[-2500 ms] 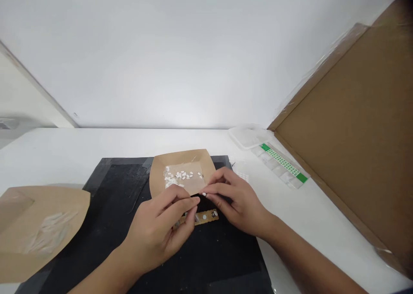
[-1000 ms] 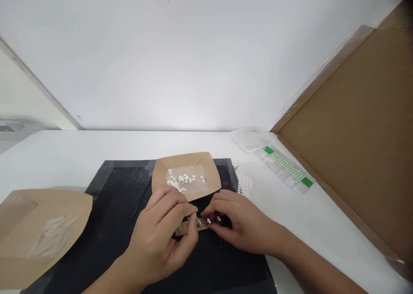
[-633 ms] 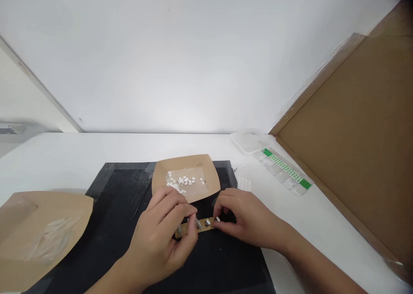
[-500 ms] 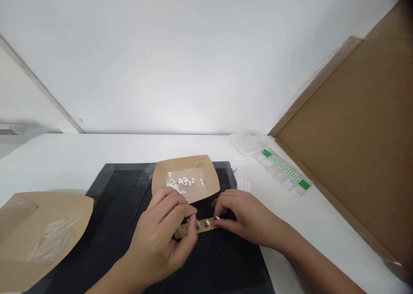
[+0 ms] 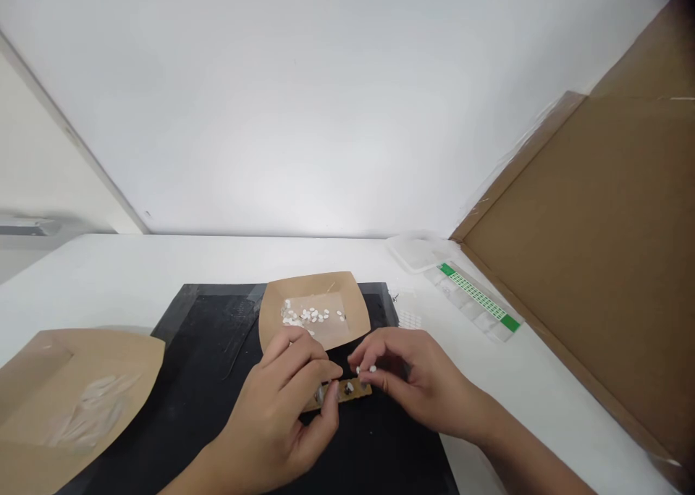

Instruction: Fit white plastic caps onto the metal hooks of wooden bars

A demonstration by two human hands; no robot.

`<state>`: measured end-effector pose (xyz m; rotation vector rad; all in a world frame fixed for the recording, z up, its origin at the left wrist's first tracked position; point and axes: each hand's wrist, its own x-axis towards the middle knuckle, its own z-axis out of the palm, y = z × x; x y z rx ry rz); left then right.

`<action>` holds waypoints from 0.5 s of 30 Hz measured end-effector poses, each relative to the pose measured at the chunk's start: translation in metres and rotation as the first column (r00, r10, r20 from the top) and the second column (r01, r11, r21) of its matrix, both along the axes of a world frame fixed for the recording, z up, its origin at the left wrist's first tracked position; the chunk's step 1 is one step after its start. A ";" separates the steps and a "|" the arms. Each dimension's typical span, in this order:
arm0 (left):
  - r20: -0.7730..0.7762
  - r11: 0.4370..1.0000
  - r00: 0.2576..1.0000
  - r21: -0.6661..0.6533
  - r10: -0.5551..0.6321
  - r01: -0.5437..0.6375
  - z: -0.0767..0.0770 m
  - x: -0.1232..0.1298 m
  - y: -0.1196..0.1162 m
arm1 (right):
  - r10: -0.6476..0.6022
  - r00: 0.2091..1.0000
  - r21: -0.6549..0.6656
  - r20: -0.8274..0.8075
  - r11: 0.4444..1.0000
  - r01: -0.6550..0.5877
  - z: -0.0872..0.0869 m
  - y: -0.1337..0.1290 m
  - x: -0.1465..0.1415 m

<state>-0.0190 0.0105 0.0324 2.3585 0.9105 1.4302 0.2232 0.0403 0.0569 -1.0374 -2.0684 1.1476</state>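
A narrow tan strip (image 5: 360, 388) lies on the black mat (image 5: 211, 350), with a small white piece (image 5: 350, 388) on it. My left hand (image 5: 287, 401) is closed in a pinch over the strip's left part; a small clear item shows at its fingertips, too small to name. Just above the strip's right end, my right hand (image 5: 415, 372) pinches small white pieces (image 5: 372, 369) between thumb and fingers. Beyond my left hand is a brown paper tray (image 5: 355, 292) with several white pieces in it.
At the left stands a second brown tray (image 5: 146, 350) with clear plastic pieces. A clear compartment case with a green label (image 5: 478, 296) lies at the right, near a translucent lid (image 5: 413, 252) and a large cardboard panel (image 5: 597, 263).
My right hand has lifted slightly off the strip's right end, and white pieces now show at its fingertips. The whole view has shifted slightly. My left hand keeps its pinch.
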 end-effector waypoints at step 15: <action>0.055 0.984 0.982 0.033 -0.179 0.178 0.009 0.003 -0.002 | 0.020 0.950 -0.534 -0.310 0.823 -0.191 -0.015 -0.013 -0.012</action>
